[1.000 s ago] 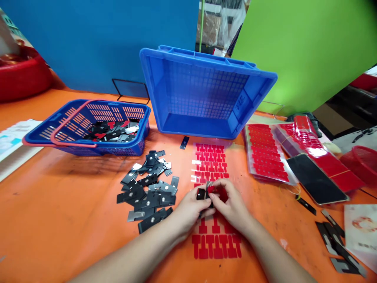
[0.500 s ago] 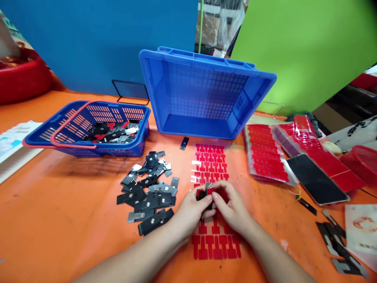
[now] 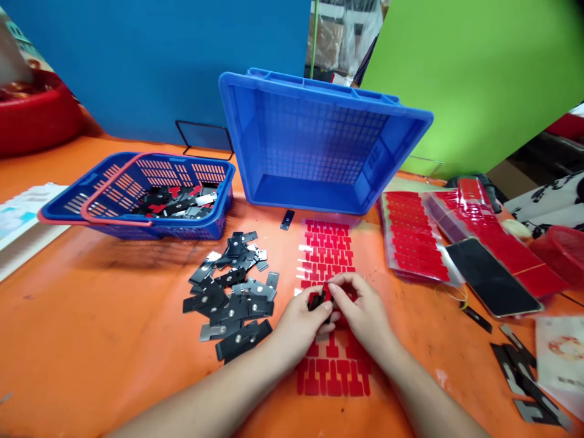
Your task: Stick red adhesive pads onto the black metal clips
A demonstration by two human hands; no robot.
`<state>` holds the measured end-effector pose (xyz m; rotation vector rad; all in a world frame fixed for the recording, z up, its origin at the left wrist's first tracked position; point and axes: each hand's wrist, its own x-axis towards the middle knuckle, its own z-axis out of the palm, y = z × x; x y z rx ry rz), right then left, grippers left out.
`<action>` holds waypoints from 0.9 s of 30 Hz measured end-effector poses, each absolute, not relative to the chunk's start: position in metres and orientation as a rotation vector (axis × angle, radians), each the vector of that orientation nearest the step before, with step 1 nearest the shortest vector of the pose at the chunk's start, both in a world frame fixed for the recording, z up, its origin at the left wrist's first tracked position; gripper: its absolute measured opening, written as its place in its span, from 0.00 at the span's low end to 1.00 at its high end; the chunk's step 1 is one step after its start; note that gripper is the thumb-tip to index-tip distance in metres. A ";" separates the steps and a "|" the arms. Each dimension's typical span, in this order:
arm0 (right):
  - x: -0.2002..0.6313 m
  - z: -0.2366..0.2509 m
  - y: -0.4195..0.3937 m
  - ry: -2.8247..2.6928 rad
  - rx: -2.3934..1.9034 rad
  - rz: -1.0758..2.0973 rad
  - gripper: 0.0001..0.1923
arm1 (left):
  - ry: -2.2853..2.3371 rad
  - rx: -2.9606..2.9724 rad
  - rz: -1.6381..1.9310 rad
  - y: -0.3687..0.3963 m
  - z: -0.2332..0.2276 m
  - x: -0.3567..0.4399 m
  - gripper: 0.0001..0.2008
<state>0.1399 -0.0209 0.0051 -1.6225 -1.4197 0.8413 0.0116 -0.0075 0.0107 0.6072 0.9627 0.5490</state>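
Observation:
Both hands meet over a clear sheet of red T-shaped stickers [image 3: 327,252] on the orange table. My left hand [image 3: 301,322] grips a small black metal piece [image 3: 316,300] between thumb and fingers. My right hand [image 3: 362,313] pinches the same piece from the right, with a red sticker at its fingertips. A loose pile of black and silver metal pieces [image 3: 230,292] lies just left of my left hand.
A blue handled basket [image 3: 137,198] with more pieces stands at the left, and a tilted blue crate [image 3: 319,143] behind the sheet. Stacks of red sticker sheets [image 3: 413,237] and a phone [image 3: 490,274] lie at the right, with black pieces [image 3: 520,371] near the right edge.
The hands have stayed together over the sheet. The fingers have shifted slightly on the piece, pressing closer around it.

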 end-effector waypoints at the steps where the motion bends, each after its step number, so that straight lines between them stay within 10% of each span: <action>1: 0.139 0.006 -0.021 -1.397 -1.635 0.861 0.06 | 0.966 0.610 0.547 -0.008 0.011 0.012 0.13; 27: 0.144 -0.002 -0.014 -1.493 -1.574 1.002 0.09 | 0.965 0.682 0.558 -0.011 0.008 0.010 0.12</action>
